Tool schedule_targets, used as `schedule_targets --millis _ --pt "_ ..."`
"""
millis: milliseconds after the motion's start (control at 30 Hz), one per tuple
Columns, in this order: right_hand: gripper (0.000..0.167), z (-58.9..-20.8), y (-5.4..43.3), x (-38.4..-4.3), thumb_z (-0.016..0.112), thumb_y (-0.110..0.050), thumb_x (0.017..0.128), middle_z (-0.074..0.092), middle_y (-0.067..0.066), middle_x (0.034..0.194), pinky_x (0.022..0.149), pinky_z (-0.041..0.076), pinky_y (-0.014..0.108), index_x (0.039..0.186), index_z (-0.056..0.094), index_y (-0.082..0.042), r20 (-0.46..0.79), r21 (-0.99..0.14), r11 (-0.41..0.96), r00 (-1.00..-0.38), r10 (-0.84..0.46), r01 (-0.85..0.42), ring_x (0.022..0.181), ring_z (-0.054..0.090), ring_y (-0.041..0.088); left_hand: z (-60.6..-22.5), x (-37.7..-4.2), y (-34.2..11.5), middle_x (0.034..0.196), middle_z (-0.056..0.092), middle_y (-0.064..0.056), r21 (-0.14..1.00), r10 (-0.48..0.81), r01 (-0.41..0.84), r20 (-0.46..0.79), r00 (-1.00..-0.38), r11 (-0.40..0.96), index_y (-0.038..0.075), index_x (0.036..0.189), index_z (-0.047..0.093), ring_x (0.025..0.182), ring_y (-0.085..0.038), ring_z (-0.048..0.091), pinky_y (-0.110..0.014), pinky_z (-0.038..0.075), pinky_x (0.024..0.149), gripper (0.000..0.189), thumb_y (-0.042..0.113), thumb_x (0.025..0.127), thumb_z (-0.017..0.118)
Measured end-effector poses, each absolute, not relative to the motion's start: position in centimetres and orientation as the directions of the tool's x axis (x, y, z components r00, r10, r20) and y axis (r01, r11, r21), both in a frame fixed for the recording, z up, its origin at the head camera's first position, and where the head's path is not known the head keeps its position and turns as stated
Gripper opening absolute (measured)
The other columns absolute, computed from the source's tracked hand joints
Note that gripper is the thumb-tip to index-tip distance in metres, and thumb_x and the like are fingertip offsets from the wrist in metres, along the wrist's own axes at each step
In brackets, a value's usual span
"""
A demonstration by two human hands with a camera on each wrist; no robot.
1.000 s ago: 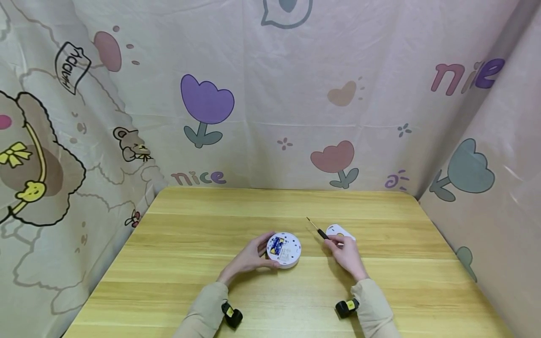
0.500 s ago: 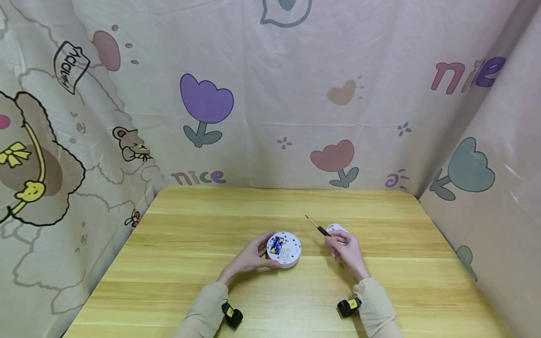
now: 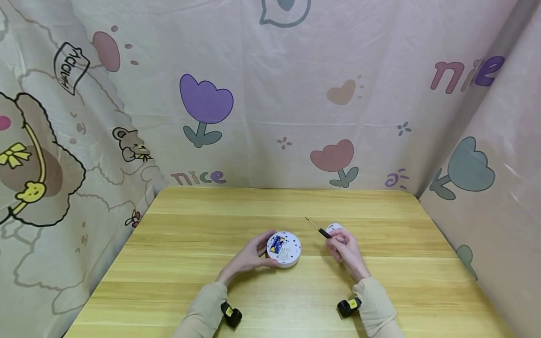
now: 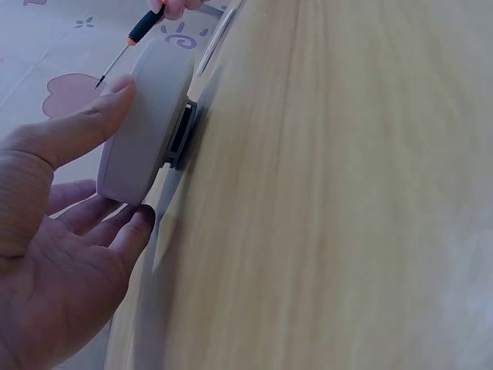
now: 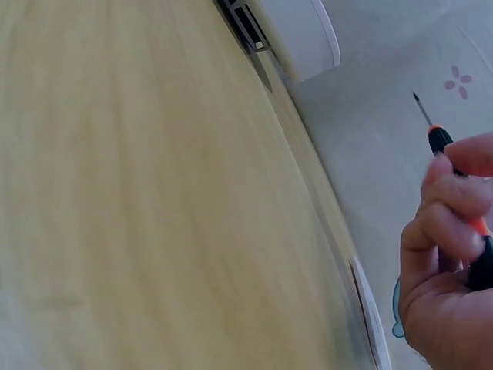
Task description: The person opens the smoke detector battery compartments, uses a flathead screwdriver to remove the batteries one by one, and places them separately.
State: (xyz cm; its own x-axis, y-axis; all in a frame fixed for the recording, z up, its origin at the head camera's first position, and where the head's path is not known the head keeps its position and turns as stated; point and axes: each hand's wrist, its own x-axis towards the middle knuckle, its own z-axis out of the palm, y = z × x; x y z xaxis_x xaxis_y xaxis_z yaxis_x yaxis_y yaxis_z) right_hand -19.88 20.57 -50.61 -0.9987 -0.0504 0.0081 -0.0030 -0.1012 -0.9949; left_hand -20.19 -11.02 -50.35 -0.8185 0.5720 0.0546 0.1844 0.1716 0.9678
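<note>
My left hand grips the rim of a round white device, thumb on the near side and fingers round the far left. Its upper face carries a blue and yellow rectangle, printed text and small dark holes. A dark slotted fitting juts from its underside in the left wrist view. To the right, my right hand holds a small screwdriver with a black and orange handle. The thin metal shaft points up and left, apart from the device. The right wrist view shows fingers curled round the handle.
A flat white plate with a rounded end lies behind my right hand, which partly covers it. Everything is on a wood-grain table. A printed curtain stands along the table's back and sides. Black cameras sit at both wrists.
My right hand has shifted slightly right and its fingers have moved on the screwdriver handle, covering more of the white plate. My left hand and the round device stay in place.
</note>
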Motion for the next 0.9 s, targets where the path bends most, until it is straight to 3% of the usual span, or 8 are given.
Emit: schedule_targets --millis 233,367,467,600,733,900 --pt "0.019 -50.71 20.68 -20.02 0.059 0.004 0.089 0.049 -0.011 0.057 0.040 0.018 0.017 0.101 0.058 -0.011 -0.022 -0.989 -0.147 -0.998 -0.065 0.031 0.041 0.031 -0.002 -50.44 -20.25 -11.18 0.163 0.019 -0.031 0.968 0.572 0.178 0.046 -0.819 0.178 -0.011 0.155 0.017 0.151 -0.047 0.023 -0.053 0.026 0.124 0.100 0.008 0.081 0.082" --pt "0.010 -50.64 20.55 -20.06 0.062 -0.005 0.095 0.044 -0.012 0.055 0.042 0.013 0.024 0.102 0.062 -0.011 -0.027 -0.987 -0.154 -0.997 -0.079 0.039 0.040 0.031 -0.001 -50.44 -20.25 -11.12 0.163 0.019 -0.031 0.965 0.574 0.184 0.045 -0.817 0.186 -0.010 0.156 0.017 0.151 -0.047 0.023 -0.053 0.026 0.124 0.101 0.008 0.081 0.082" --pt "0.002 -50.67 20.37 -20.19 0.064 -0.014 0.098 0.043 -0.012 0.054 0.041 0.014 0.023 0.099 0.065 -0.016 -0.043 -0.988 -0.145 -0.998 -0.055 0.050 0.040 0.032 -0.001 -50.50 -20.26 -10.98 0.164 0.018 -0.030 0.963 0.570 0.183 0.040 -0.821 0.197 -0.010 0.156 0.017 0.151 -0.047 0.023 -0.053 0.027 0.123 0.101 0.010 0.081 0.082" --pt "0.005 -50.73 20.22 -20.33 0.067 -0.018 0.097 0.051 -0.008 0.056 0.037 0.020 0.016 0.093 0.069 -0.017 -0.045 -0.990 -0.133 -0.999 -0.007 0.045 0.038 0.033 -0.001 -50.57 -20.29 -10.69 0.164 0.020 -0.030 0.957 0.553 0.187 0.033 -0.832 0.223 -0.009 0.156 0.019 0.151 -0.047 0.025 -0.052 0.029 0.122 0.099 0.016 0.084 0.082" --pt "0.003 -50.63 20.15 -20.23 0.071 -0.016 0.094 0.065 -0.004 0.061 0.035 0.031 0.014 0.093 0.071 -0.013 -0.020 -0.993 -0.120 -1.000 0.005 0.019 0.040 0.043 0.001 -50.58 -20.29 -10.44 0.163 0.021 -0.030 0.951 0.546 0.194 0.033 -0.837 0.240 -0.009 0.156 0.019 0.150 -0.048 0.026 -0.053 0.030 0.121 0.099 0.017 0.084 0.082" --pt "0.008 -50.72 20.19 -20.10 0.075 -0.012 0.090 0.075 0.001 0.074 0.045 0.051 0.016 0.096 0.071 -0.009 0.018 -0.992 -0.126 -0.999 -0.044 -0.012 0.052 0.062 0.007 -50.66 -20.21 -10.19 0.163 0.019 -0.031 0.955 0.539 0.180 0.026 -0.842 0.236 -0.009 0.156 0.017 0.151 -0.048 0.023 -0.055 0.029 0.122 0.104 0.016 0.081 0.084"
